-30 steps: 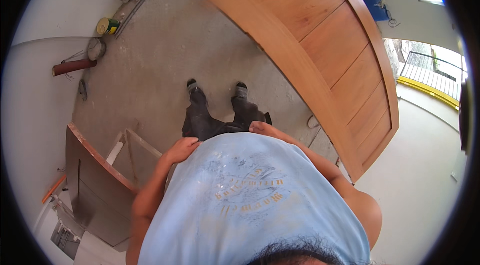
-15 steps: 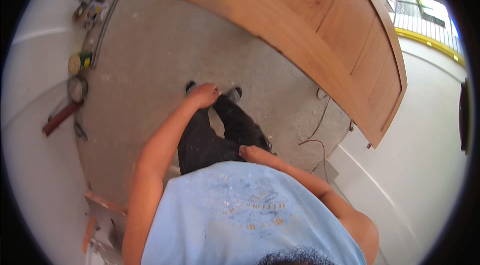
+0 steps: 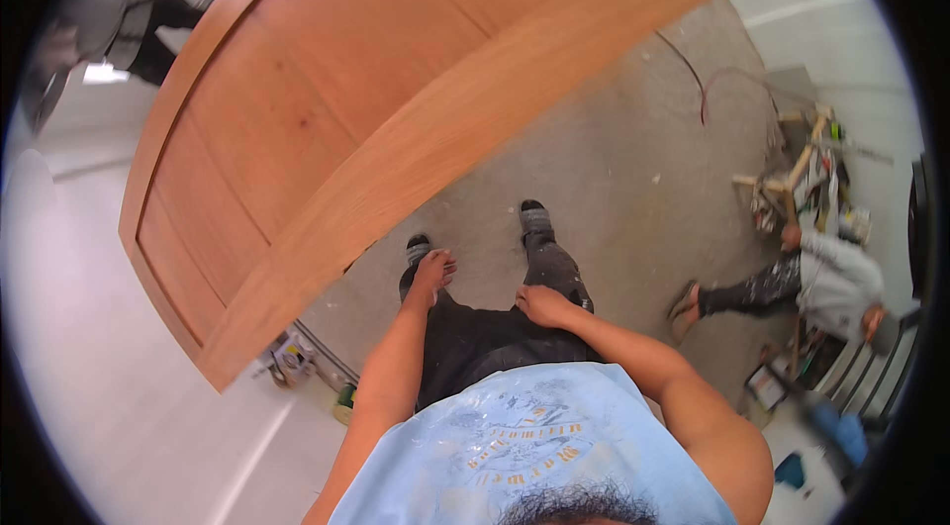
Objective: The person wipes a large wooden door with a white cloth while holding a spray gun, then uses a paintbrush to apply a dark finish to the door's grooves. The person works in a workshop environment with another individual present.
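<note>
My left hand (image 3: 433, 273) hangs in front of my left thigh, its fingers loosely stretched and holding nothing that I can see. At the front of my right thigh, my right hand (image 3: 542, 307) has its fingers curled against the dark trousers (image 3: 485, 332). What those fingers hold, if anything, is hidden. Ahead and to the left, a large panelled wooden door (image 3: 327, 119) lies raised above the floor. Its near edge passes just beyond my left foot, with neither hand touching it. What supports the door is out of sight.
Another person (image 3: 836, 273) in a grey top stands at the right beside a wooden frame (image 3: 807, 154) and piled tools. A second person (image 3: 129, 25) is beyond the door at far left. A hose (image 3: 705, 95) lies on the concrete floor (image 3: 643, 198). Gear (image 3: 292, 362) sits under the door's left corner.
My body has turned, so the door has shifted from the upper right to the upper left. Two people have come into view. My left hand has lowered toward my thigh; my right stays at the trousers.
</note>
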`<state>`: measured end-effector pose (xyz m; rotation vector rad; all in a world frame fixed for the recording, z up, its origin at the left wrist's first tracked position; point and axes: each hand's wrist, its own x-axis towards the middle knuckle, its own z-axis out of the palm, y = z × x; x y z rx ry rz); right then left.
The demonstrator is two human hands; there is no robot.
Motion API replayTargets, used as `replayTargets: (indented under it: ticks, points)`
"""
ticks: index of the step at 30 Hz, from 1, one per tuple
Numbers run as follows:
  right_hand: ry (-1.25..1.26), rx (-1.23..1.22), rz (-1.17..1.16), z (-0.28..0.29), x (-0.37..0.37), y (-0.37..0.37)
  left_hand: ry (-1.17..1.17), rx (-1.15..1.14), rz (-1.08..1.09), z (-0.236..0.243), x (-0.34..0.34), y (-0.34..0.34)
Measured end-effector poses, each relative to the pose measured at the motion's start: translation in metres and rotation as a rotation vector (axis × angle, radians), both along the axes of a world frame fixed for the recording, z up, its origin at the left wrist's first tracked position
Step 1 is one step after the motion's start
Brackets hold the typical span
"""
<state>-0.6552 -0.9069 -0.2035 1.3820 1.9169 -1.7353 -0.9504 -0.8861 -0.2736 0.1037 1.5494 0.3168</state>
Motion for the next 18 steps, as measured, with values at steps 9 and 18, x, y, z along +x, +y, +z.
replayTargets:
  ticks: [9, 18]
  points:
    - [-0.344, 0.109, -0.443, -0.144, -0.081, -0.155, -0.224, 0.037, 0.276, -0.138, -0.001, 0.048]
    - [-0.411, -0.135, -0.532, -0.151, -0.149, -0.23, 0.063, 0.173, 0.276, -0.275, -0.081, 0.128]
